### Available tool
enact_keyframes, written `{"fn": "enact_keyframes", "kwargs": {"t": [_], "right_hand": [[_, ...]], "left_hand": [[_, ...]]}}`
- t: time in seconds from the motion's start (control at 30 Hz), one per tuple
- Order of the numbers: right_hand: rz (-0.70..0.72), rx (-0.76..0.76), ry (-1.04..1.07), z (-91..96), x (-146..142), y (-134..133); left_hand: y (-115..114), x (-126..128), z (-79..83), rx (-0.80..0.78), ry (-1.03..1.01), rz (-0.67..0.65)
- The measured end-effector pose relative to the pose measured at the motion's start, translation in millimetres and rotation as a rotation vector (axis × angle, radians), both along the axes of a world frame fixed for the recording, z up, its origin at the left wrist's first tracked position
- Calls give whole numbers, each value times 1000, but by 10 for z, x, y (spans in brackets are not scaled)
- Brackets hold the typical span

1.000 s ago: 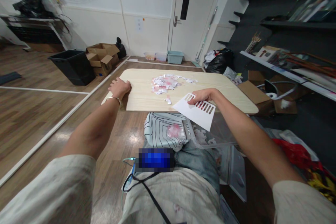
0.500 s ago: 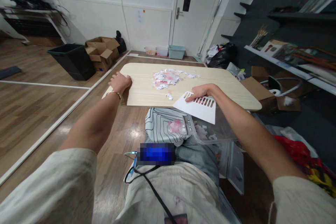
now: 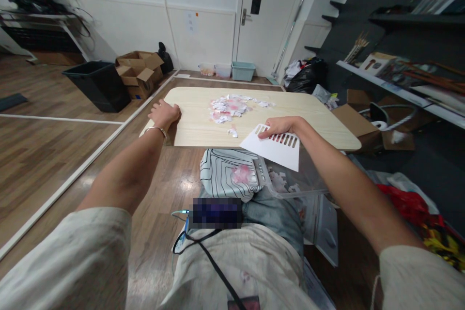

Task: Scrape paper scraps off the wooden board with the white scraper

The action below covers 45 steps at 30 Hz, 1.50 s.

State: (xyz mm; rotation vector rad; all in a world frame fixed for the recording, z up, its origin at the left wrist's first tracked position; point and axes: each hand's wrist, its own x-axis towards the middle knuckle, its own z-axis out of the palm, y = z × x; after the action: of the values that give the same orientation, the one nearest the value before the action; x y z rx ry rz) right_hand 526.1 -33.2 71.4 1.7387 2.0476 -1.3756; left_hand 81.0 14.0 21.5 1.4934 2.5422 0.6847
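Note:
My right hand (image 3: pixel 279 126) grips a white plastic scraper (image 3: pixel 278 152) by its slotted upper part. The scraper's wide blade hangs over the near edge of the light wood table (image 3: pixel 316 128). On the tabletop lies a heap of torn white and pink paper scraps (image 3: pixel 230 106), with a small separate clump (image 3: pixel 233 132) nearer to me. Off to the left, my left hand (image 3: pixel 164 114) rests on the table's left side, its fingers apart and bent. Below the scraper a clear plastic bin (image 3: pixel 290 193) holds several white pieces.
A patterned cloth (image 3: pixel 225 172) with pink scraps covers my lap, near a pixelated device (image 3: pixel 216 213) on a black strap. Beyond the table stand a black trash bin (image 3: pixel 101 87), cardboard boxes (image 3: pixel 140 70) and a teal tub (image 3: pixel 243 71). Shelves (image 3: pixel 399 89) line the right.
Both hands and the scraper hold nearly the same position. The view has shifted slightly, and the pixelated device has gone from bright blue to dark.

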Motion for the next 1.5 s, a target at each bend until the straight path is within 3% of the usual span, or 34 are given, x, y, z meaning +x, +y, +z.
{"fn": "enact_keyframes", "kwargs": {"t": [0.43, 0.73, 1.2, 1.5], "right_hand": [[-81, 143, 158, 21, 44, -182], [-300, 225, 416, -47, 34, -336], [-637, 369, 848, -213, 172, -283], [-648, 418, 918, -256, 147, -338]], "left_hand": [[-17, 21, 12, -1, 12, 11], [9, 5, 12, -17, 8, 16], [-20, 30, 28, -8, 4, 16], [13, 1, 8, 16, -8, 6]]}}
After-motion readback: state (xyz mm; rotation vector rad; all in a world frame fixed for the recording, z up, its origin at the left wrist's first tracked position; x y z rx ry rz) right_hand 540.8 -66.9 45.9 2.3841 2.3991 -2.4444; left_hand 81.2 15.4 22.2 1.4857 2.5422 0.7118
